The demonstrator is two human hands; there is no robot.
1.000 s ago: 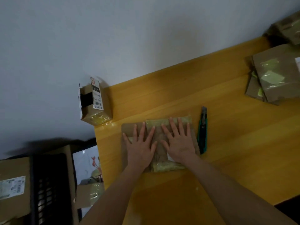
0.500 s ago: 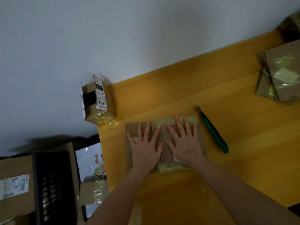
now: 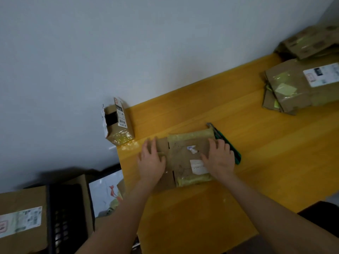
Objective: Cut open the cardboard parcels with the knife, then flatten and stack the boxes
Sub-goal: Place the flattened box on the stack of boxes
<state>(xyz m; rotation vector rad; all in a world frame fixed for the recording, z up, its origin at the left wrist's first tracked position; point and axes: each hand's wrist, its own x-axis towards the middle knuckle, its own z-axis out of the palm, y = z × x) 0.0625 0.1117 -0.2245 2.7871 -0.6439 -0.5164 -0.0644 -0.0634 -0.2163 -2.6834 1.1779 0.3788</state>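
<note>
A flattened cardboard box point(image 3: 185, 158) with yellowish tape and white labels lies on the yellow wooden table point(image 3: 220, 107). My left hand point(image 3: 151, 160) rests flat on its left flap, fingers pointing away from me. On the box's right edge lies my right hand point(image 3: 219, 158), fingers straight and reaching almost to the green utility knife point(image 3: 228, 146). The knife lies slantwise on the table just right of the box, partly hidden by my right hand.
A small open parcel point(image 3: 118, 121) stands at the table's far left corner by the wall. Flattened boxes point(image 3: 297, 88) are stacked at the right, more cardboard point(image 3: 311, 43) behind them. Off the table at lower left sit a black crate point(image 3: 64, 217) and a labelled carton point(image 3: 22, 220).
My hands have slid apart from the middle of the flattened box to its left and right sides. The view has shifted, showing more of the stack at the right.
</note>
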